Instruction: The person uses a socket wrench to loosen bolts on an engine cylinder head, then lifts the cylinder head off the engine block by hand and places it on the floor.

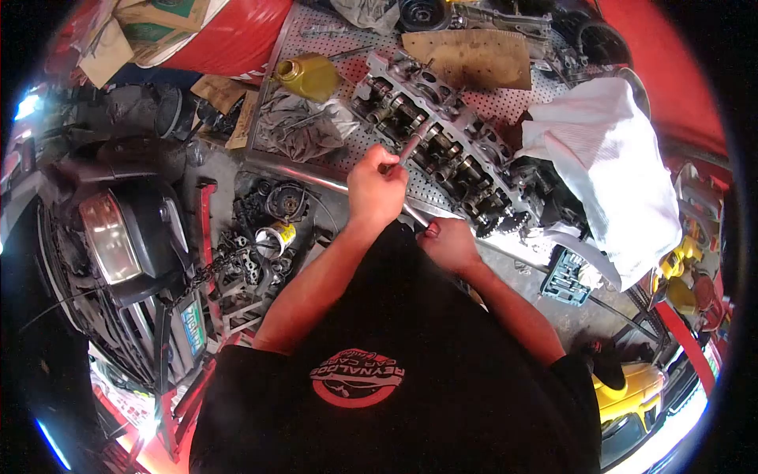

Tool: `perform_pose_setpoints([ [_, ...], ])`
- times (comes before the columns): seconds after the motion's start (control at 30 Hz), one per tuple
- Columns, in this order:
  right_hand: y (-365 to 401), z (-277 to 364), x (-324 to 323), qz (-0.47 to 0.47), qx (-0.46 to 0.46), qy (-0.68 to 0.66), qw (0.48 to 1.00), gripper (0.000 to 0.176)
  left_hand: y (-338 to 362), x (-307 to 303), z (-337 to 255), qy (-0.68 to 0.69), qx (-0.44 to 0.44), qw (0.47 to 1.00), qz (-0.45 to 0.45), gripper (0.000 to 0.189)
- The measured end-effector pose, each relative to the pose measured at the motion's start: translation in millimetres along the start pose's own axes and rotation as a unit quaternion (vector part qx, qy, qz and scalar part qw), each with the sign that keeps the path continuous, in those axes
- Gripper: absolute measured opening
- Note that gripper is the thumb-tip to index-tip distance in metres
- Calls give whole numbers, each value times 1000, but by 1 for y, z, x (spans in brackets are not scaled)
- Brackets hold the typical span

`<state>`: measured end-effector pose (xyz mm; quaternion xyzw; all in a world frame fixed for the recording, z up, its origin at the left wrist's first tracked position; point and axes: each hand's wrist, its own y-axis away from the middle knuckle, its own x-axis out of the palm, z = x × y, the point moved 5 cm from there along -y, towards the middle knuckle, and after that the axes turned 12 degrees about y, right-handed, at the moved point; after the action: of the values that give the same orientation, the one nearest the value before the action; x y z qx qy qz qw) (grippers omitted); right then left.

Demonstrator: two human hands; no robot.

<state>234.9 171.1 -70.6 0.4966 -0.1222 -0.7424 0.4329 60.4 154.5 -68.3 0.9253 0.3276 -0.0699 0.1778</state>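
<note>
A metal cylinder head (442,150) lies at a slant on the perforated metal bench. My left hand (377,186) is closed round the near part of a ratchet wrench (414,142), whose extension reaches over the middle of the cylinder head. Lower and to the right, my right hand (452,245) is wrapped round the end of the wrench's handle, close to the bench's front edge. Between the two hands a stretch of the shiny handle shows. The tool's tip among the camshafts is too small to make out.
On the perforated bench (355,158) are a yellow-green oil jug (308,77), a grey rag (300,126), brown cardboard (470,58) and a white cloth (612,166). Below lie a teal socket case (565,276) and engine parts. A dark car front (118,237) is at left.
</note>
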Motion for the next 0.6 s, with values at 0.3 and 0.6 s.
perform_pose_setpoints([
  [0.3,9,10,3,34,-17,-14,999,30,4,-13,-1,74,5,997,-7,14],
  [0.6,-30,62,-23,10,-79,59,995,33,-40,-50,4,236,-14,970,-48,7],
])
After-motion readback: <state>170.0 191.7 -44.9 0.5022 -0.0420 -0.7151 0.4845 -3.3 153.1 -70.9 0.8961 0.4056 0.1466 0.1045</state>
